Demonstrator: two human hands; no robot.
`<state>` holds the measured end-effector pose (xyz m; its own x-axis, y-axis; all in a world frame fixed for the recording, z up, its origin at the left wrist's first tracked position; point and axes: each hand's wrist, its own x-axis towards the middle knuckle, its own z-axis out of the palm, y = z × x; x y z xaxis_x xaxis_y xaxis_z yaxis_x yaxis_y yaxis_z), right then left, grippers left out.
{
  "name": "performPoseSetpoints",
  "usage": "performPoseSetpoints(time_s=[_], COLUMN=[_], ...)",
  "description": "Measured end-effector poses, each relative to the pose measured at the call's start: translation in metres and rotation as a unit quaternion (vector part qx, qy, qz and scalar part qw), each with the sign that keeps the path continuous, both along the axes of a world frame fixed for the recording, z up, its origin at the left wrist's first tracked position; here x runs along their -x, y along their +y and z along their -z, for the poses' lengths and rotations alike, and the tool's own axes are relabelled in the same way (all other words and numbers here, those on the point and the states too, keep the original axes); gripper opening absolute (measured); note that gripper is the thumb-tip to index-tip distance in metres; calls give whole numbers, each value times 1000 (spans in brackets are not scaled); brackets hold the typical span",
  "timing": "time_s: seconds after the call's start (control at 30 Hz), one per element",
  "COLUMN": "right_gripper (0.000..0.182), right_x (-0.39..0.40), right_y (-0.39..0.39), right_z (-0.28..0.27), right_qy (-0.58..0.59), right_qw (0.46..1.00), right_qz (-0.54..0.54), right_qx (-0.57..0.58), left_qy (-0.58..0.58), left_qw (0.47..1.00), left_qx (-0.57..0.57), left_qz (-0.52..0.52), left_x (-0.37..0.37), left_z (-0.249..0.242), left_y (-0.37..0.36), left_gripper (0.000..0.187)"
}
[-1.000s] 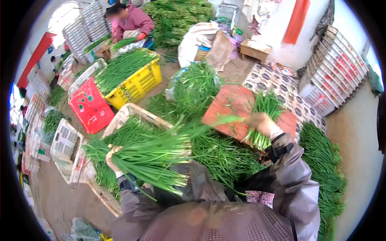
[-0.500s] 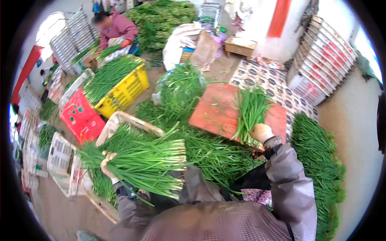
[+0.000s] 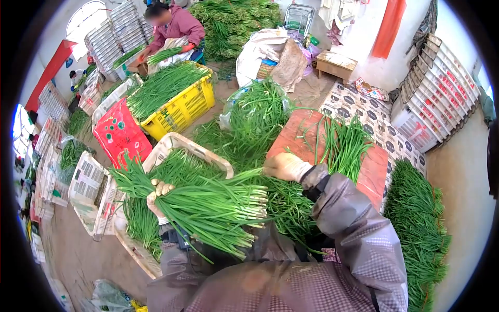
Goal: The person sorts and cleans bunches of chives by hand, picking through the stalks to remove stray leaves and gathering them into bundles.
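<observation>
My left hand (image 3: 159, 197) is wrapped round a thick bundle of long green stalks (image 3: 218, 208), whose pale cut ends point right. My right hand (image 3: 286, 166), in a light glove, is at the bundle's upper right, near the left edge of a red board (image 3: 301, 136). Its fingers are bent; whether they hold stalks is too small to tell. On the board lies a smaller bunch of green stalks (image 3: 349, 151), untouched. Loose greens (image 3: 291, 203) spread below my right hand.
A white crate (image 3: 200, 151) of greens stands behind the held bundle, with a yellow crate (image 3: 179, 109) and a red crate (image 3: 122, 132) beyond. Another person (image 3: 174, 26) handles greens at the back. Tied greens (image 3: 416, 234) line the right; crates (image 3: 436, 93) are stacked behind.
My right hand has let go of the bunch on the board and moved left to the held bundle's cut ends. The view has shifted, and the bunch on the board looks more spread.
</observation>
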<state>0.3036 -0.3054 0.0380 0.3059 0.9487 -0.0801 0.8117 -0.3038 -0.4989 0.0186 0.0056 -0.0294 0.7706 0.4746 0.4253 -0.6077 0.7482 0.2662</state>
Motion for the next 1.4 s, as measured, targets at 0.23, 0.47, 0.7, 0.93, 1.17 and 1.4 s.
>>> performPoseSetpoints(time_s=[0.23,0.47,0.7,0.93,1.17,1.4], right_gripper=[20,43,34,21,26,27], right_x=[-15,-19,14,-7,-52,-82], right_y=[-37,-38,11,-15,-102,-225], right_z=[-23,2,-2,-17,-30,-61], right_qy=[291,32,-57,282,234,216], right_qw=[943,992,997,959,954,850], right_qz=[162,116,15,28,188,427], right_qx=[7,-27,55,23,-9,-219], left_qy=[2,6,11,20,59,2], left_qw=[999,999,1000,999,996,999], left_qx=[46,39,20,24,29,39], left_qz=[-2,-8,-7,-26,-64,-38], left_x=[7,6,3,4,4,9], left_z=[18,20,12,15,19,29], left_y=[7,8,4,4,7,13], left_gripper=[37,38,37,39,39,43])
